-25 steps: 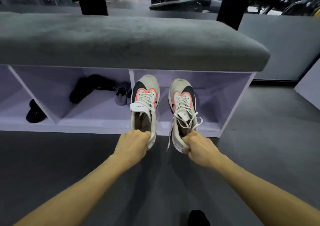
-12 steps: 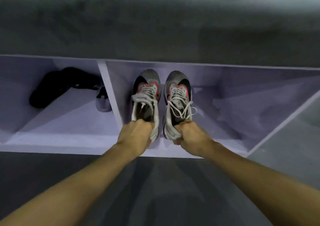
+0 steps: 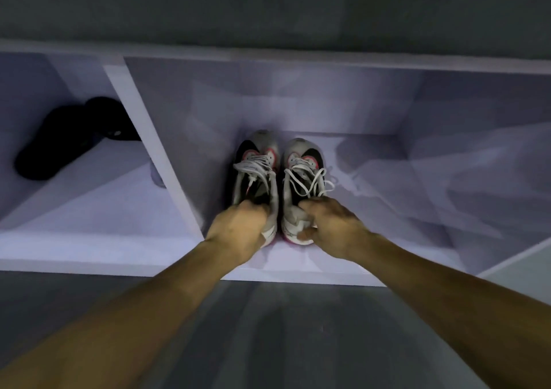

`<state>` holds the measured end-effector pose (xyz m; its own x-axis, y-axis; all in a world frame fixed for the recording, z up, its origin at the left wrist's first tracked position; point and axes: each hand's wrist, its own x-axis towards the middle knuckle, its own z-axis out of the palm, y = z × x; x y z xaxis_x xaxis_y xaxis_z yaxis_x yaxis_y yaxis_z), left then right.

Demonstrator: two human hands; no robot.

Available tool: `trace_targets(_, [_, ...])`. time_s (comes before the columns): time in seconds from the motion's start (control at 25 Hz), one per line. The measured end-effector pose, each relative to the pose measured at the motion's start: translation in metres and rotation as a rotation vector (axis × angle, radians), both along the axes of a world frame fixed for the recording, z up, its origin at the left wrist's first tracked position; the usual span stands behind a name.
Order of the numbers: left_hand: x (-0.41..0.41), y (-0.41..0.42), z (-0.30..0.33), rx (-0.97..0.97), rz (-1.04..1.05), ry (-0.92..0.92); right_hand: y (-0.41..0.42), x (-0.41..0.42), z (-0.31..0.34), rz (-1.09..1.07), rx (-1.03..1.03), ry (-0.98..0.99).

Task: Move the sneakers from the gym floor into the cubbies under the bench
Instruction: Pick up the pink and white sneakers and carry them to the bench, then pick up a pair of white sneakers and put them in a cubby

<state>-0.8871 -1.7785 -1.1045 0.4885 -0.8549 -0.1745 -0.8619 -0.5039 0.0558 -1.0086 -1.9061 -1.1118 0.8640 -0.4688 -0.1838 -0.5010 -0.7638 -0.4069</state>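
Observation:
Two white sneakers with black and pink panels stand side by side, toes pointing inward, on the floor of the right cubby (image 3: 372, 257) under the bench. My left hand (image 3: 238, 229) grips the heel collar of the left sneaker (image 3: 258, 162), fingers inside the opening. At the heel of the right sneaker (image 3: 302, 165), my right hand (image 3: 331, 224) holds on with fingers curled over the collar and thumb against the back. Both heels sit near the cubby's front edge.
The grey padded bench seat (image 3: 268, 7) overhangs the cubbies. A white divider (image 3: 149, 150) separates the left cubby, which holds a black slipper (image 3: 56, 141) and part of a grey shoe (image 3: 156, 175). Dark gym floor (image 3: 268, 329) lies below my arms.
Both hands have pushed the sneakers deeper into the right cubby and set them down on its floor. My head has moved closer and lower.

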Motion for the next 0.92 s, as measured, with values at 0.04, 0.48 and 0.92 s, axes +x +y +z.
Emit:
trace_targets(0.04, [0.003,-0.001,-0.002,-0.011,0.002,0.016,-0.001,0.0,0.0,0.003,-0.006,-0.005])
trace_targets(0.48, [-0.024,0.049,0.043,-0.368,0.0,-0.036,0.027,-0.048,0.038,-0.035,-0.413,-0.312])
trace_targets(0.92, [-0.121,0.175,0.211,-0.6,-0.083,-0.419,0.119,-0.171,0.198,-0.007,-0.657,-0.504])
